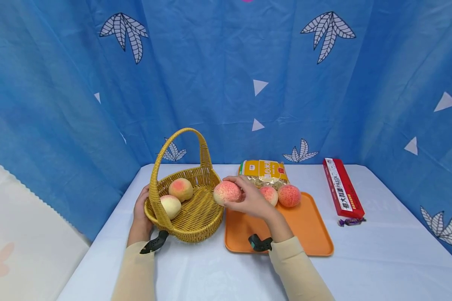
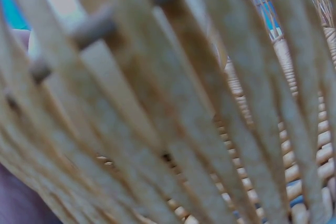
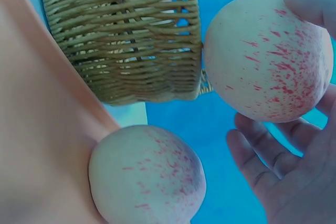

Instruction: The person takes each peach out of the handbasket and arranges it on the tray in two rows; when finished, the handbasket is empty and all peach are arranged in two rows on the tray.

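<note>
Right grip (image 1: 250, 201) holds a pink-speckled peach (image 1: 226, 193) at the right rim of the basket (image 1: 197, 236). Left grip (image 1: 141, 211) touches the basket's left side; whether it clasps cannot be told. Two fruits (image 1: 181, 190) lie inside, the arched handle (image 1: 205, 154) spans overhead, and an orange tray (image 1: 305, 238) lies just right.

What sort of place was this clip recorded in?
Probably a staged tabletop recording corner, though the wider room is out of view: a blue leaf-patterned fabric curtain hangs behind and beside a white cloth-covered table, and small black angular devices sit on both wrists.
</note>
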### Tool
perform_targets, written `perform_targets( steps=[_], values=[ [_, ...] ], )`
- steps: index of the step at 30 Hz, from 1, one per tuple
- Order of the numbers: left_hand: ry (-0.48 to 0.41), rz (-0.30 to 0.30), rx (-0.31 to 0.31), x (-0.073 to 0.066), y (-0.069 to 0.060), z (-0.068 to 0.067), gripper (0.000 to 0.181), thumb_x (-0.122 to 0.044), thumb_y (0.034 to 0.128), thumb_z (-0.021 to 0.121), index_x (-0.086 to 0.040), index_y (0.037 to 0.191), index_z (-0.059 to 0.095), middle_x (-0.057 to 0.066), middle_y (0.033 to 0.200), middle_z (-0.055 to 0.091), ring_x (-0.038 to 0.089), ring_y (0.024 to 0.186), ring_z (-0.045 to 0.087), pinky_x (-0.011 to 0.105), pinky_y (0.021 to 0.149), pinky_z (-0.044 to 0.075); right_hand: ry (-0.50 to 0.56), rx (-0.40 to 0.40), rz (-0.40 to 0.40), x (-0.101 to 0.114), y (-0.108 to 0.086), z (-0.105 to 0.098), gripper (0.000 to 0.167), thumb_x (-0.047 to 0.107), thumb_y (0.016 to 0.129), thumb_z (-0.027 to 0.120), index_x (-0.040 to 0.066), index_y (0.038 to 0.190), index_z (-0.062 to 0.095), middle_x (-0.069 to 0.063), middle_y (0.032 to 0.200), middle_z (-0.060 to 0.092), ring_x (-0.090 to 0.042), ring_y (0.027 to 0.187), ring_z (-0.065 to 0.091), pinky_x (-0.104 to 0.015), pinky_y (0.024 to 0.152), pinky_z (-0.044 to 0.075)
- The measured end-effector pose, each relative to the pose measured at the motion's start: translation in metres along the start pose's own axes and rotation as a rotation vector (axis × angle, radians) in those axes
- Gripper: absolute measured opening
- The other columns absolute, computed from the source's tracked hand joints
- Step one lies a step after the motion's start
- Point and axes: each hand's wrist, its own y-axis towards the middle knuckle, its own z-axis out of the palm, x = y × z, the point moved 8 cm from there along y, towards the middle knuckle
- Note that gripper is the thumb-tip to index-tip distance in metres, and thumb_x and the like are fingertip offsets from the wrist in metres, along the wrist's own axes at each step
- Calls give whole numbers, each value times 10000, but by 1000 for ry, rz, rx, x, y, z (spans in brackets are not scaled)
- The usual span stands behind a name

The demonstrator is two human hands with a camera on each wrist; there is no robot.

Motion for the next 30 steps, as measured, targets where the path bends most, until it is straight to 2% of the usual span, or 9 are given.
perform_targets(
  steps=[5,11,20,24,30],
  values=[
    [-8,-3,5,-1,0,0,353,-124,1052,259,-255,1251,519,-144,1185,548,100,1223,429,205,1034,365,-1,27,11,-3,-2,-4,642,337,824,808,291,1393,515,3,1423,512,-226,1211,542,-487,1011,484],
    [-9,-6,1,-1,1,0,350,-122,1049,266,-251,1257,516,-142,1183,549,104,1223,428,217,1046,361,34,76,34,-8,-5,-8,612,304,823,817,238,1355,522,-15,1327,563,-233,1134,531,-413,951,484],
    [-35,-7,14,-3,-1,2,342,-121,1053,273,-246,1246,527,-126,1187,552,108,1216,435,189,1001,399,-8,132,30,-11,-6,-10,580,308,800,843,238,1310,575,9,1287,587,-213,1070,519,-360,876,492],
    [-38,-11,16,-4,-1,2,338,-123,1054,281,-244,1258,521,-112,1215,543,107,1224,436,196,1019,395,-11,147,30,-13,-7,-12,566,310,788,851,231,1288,598,12,1290,598,-209,1088,528,-379,904,489],
    [-16,-7,18,-4,-1,2,358,-117,1058,258,-249,1273,511,-107,1255,528,100,1241,433,199,1041,382,-5,171,61,-18,-9,-12,539,330,775,858,280,1250,609,48,1323,580,-191,1174,537,-398,964,497]
  ],
)
